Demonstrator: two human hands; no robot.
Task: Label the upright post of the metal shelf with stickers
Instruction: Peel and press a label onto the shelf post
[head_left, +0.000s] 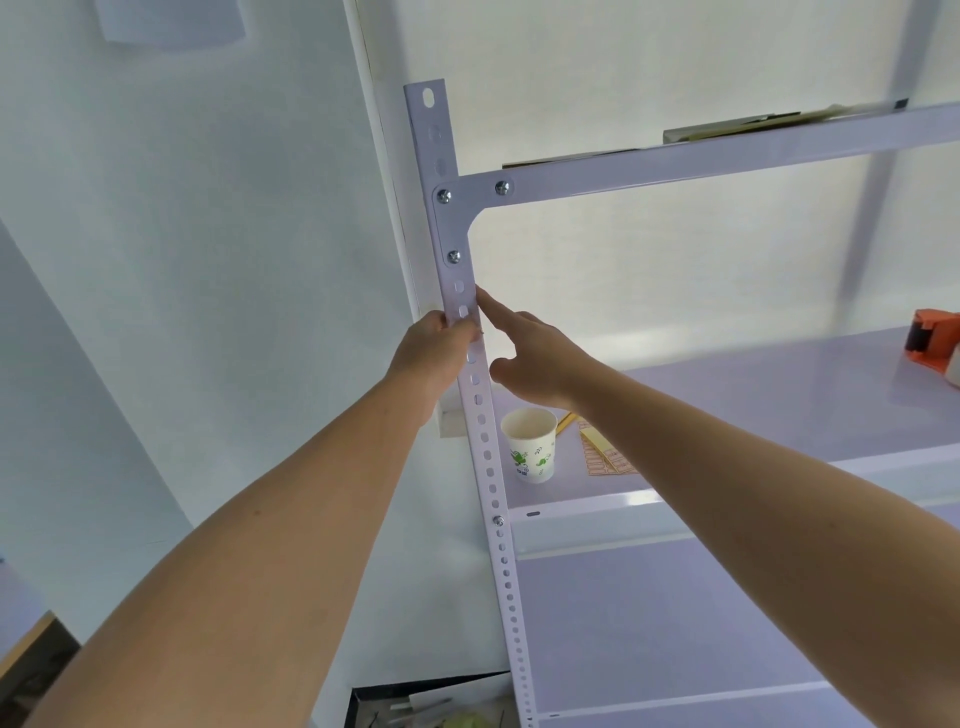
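Note:
The white perforated upright post (485, 441) of the metal shelf runs from top centre down to the bottom edge. My left hand (434, 353) wraps around the post from the left, just below the corner bracket (451, 223), fingers pressing on its front face. My right hand (524, 353) reaches in from the right, index finger stretched out and touching the post's right edge at the same height. Pale stickers seem to cover two slots (461, 299) just above my fingers. Sticker sheets (605, 457) lie on the middle shelf, partly hidden by my right forearm.
A paper cup (531, 444) with green print stands on the middle shelf (779, 395) near the post. An orange tape dispenser (937, 345) sits at the shelf's far right. Flat items lie on the top shelf (727, 156). A dark box (431, 701) is on the floor below.

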